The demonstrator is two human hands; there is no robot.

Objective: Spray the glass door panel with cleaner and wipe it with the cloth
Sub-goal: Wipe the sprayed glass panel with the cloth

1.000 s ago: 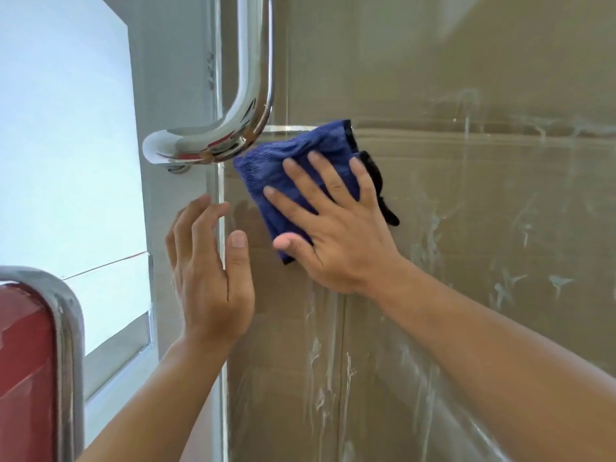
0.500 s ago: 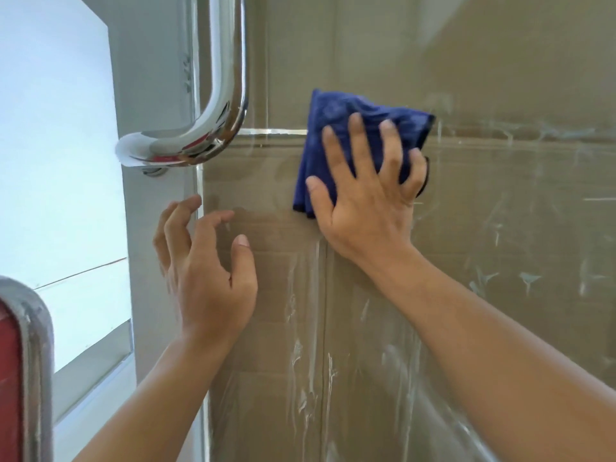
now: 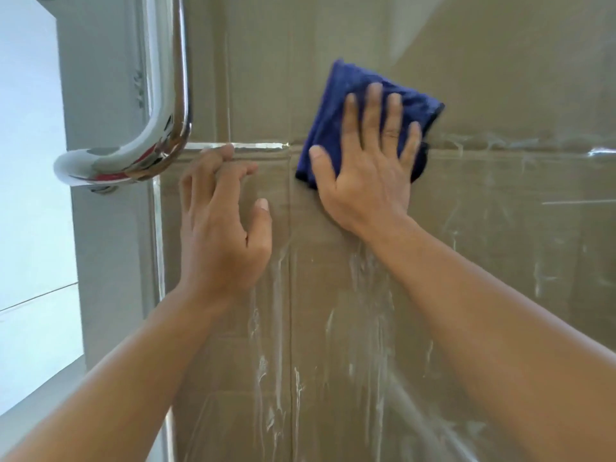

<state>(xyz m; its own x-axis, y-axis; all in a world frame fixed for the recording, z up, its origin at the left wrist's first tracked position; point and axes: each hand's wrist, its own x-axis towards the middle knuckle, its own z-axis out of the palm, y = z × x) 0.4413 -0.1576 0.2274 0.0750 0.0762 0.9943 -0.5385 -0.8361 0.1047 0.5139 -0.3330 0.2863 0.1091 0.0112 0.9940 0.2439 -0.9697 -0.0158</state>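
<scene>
The glass door panel (image 3: 500, 245) fills most of the head view, streaked with white cleaner residue, and brown cardboard shows behind it. My right hand (image 3: 366, 168) lies flat with spread fingers on a folded dark blue cloth (image 3: 336, 105), pressing it against the glass at upper centre. My left hand (image 3: 220, 228) rests open on the glass to the left, just below the door handle, holding nothing. No spray bottle is in view.
A curved chrome door handle (image 3: 166, 121) juts out at upper left, close to my left fingertips. A grey door frame (image 3: 100, 228) runs down the left side, with a bright window area (image 3: 30, 195) beyond it.
My right hand has slid the cloth rightward and slightly up across the glass. My left hand has moved from the door edge onto the pane, up toward the handle.
</scene>
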